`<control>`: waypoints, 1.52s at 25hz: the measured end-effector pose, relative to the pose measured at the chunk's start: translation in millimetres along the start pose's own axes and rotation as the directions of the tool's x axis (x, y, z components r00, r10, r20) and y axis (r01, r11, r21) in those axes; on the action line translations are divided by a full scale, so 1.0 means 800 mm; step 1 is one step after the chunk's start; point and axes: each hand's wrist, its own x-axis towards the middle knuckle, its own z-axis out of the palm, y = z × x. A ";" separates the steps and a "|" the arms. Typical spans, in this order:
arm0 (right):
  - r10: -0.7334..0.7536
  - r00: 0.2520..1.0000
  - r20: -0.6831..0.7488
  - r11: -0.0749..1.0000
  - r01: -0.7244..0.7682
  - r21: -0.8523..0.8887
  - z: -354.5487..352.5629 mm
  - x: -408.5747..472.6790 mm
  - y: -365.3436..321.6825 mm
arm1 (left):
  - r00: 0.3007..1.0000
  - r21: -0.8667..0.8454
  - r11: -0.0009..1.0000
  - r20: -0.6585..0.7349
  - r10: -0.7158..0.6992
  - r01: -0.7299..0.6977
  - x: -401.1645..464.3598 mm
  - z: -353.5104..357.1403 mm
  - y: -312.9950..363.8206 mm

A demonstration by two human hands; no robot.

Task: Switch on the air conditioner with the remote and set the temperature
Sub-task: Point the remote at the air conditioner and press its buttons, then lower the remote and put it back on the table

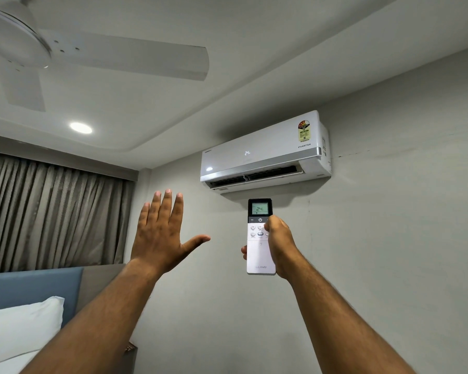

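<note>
A white air conditioner (265,152) hangs high on the grey wall, its front panel lit with "24" and its lower flap open. My right hand (280,247) grips a white remote (259,255) upright just below the unit, thumb resting on the buttons at the remote's right side. The remote's screen reads "24". My left hand (161,233) is raised to the left of the remote, palm toward the unit, fingers spread and holding nothing.
A white ceiling fan (65,52) hangs at the upper left, with a lit round ceiling light (80,127) below it. Brown curtains (52,211) cover the left wall. A blue headboard (33,287) and white pillow (19,330) sit at the lower left.
</note>
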 end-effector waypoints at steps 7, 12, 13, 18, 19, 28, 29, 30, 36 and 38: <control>0.046 0.999 0.004 0.999 -0.046 0.029 0.030 0.000 0.015 | 0.946 -0.371 0.871 0.148 -0.288 0.323 -0.008 -0.005 0.011; 0.080 0.997 0.011 0.996 -0.079 -0.042 0.096 -0.009 0.042 | 0.812 -0.572 0.582 0.329 -0.483 0.578 -0.026 -0.027 -0.023; 0.097 0.994 0.046 0.995 -0.095 -0.037 0.116 -0.013 0.052 | 0.791 -0.613 0.514 0.360 -0.494 0.600 -0.036 -0.035 -0.036; 0.138 0.961 0.241 0.990 -0.140 -0.007 0.223 -0.046 0.098 | 0.687 -0.634 0.302 0.539 -0.487 0.712 -0.097 -0.082 -0.079; 0.154 0.945 0.288 0.987 -0.160 -0.002 0.247 -0.058 0.109 | 0.663 -0.604 0.300 0.565 -0.491 0.738 -0.115 -0.090 -0.092; 0.307 0.780 0.545 0.941 -0.333 -0.053 0.394 -0.167 0.199 | 0.407 -0.395 0.194 0.576 -0.709 0.898 -0.262 -0.151 -0.200; 0.313 0.764 0.564 0.941 -0.331 -0.072 0.404 -0.179 0.212 | 0.371 -0.366 0.179 0.565 -0.737 0.913 -0.278 -0.155 -0.210; 0.320 0.745 0.586 0.939 -0.329 -0.095 0.414 -0.194 0.226 | 0.332 -0.336 0.160 0.555 -0.763 0.928 -0.297 -0.160 -0.221; 0.350 0.673 0.652 0.937 -0.261 -0.233 0.449 -0.252 0.311 | 0.181 -0.225 0.068 0.536 -0.825 0.972 -0.393 -0.172 -0.264; 0.383 0.642 0.664 0.924 -0.275 -0.266 0.449 -0.272 0.348 | 0.138 -0.196 0.035 0.540 -0.830 0.980 -0.430 -0.166 -0.266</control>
